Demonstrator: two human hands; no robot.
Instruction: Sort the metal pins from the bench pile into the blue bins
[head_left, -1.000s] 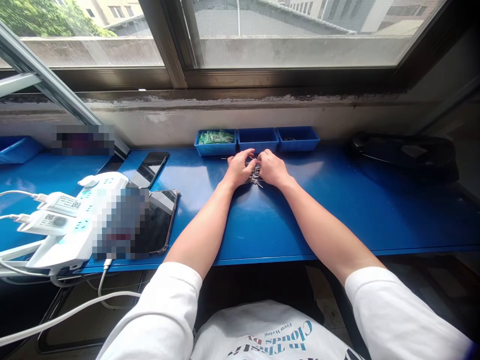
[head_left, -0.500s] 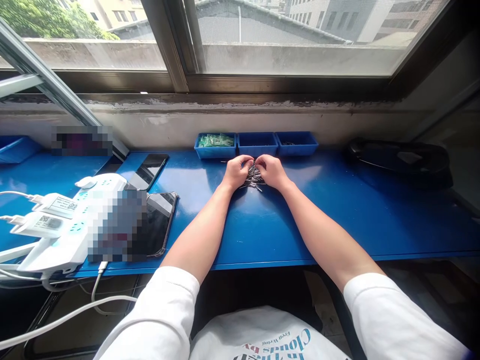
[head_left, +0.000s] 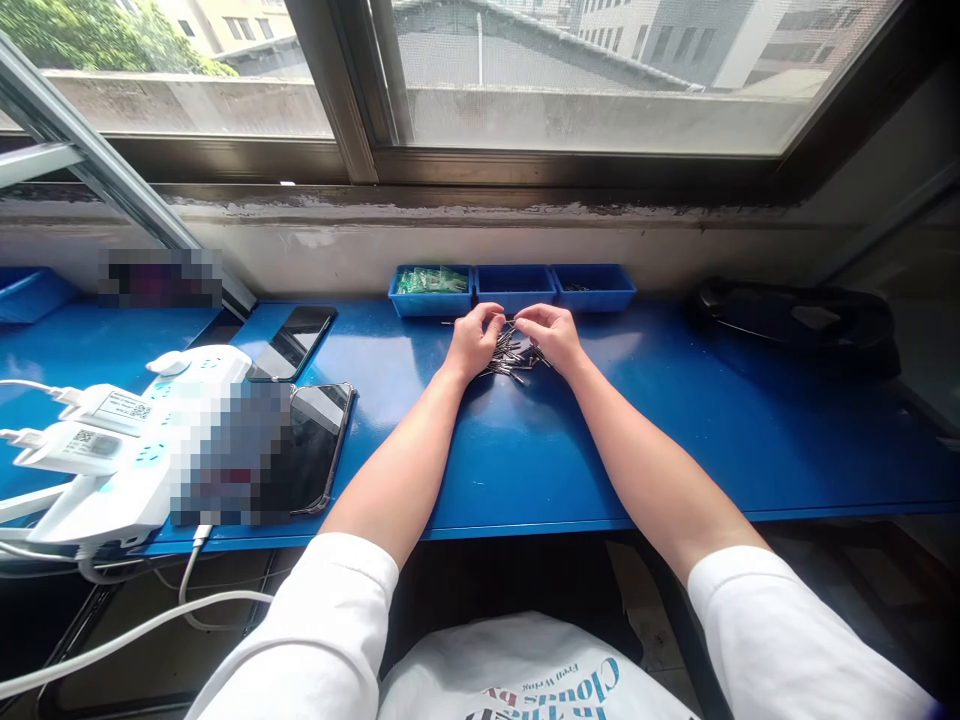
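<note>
A loose pile of small dark metal rods (head_left: 510, 358) lies on the blue table (head_left: 525, 450). At the pile's left edge my left hand (head_left: 475, 340) has its thumb and fingers pinched together. My right hand (head_left: 551, 335) is closed in a pinch on the other side, its fingertips close to those of the left. Whatever sits between the fingertips is too small to make out. Just behind the hands stand three blue bins: the left bin (head_left: 431, 304) holds green packets (head_left: 431, 281), the middle bin (head_left: 514, 299) shows a dark inside, and the right bin (head_left: 594, 299) holds a few small dark pieces.
On the left are a white power strip (head_left: 191, 400) with chargers and cables, a phone (head_left: 296, 340) and a larger phone (head_left: 322, 445). A black case (head_left: 795, 325) lies at the back right. Windows and a sill run behind the table.
My right hand has shifted slightly right and its fingers have straightened somewhat, uncovering more of the pile's right side. My left hand has barely moved.
</note>
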